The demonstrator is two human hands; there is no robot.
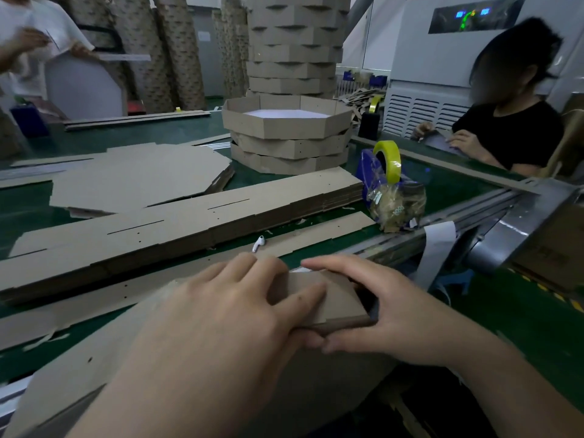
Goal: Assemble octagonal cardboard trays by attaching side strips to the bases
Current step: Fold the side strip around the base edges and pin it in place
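A brown cardboard base (pixel 94 368) lies at the near table edge with a side strip (pixel 341 298) folded over its right end. My left hand (pixel 227 314) presses flat on the strip and base, fingers spread. My right hand (pixel 379 311) holds the strip's right end, thumb under the edge and fingers reaching over the top. A stack of flat side strips (pixel 177 222) lies across the middle of the table, and a pile of flat octagonal bases (pixel 136 178) sits behind it. Three finished trays (pixel 287 134) are stacked further back.
A yellow tape roll (pixel 388 159) sits on a blue dispenser (pixel 369 175) at the right, beside a bag of scraps (pixel 398 207). A white earbud (pixel 258 242) lies on the green table (pixel 38 213). One person sits at right, another stands far left. A tall tray tower (pixel 294 42) rises behind.
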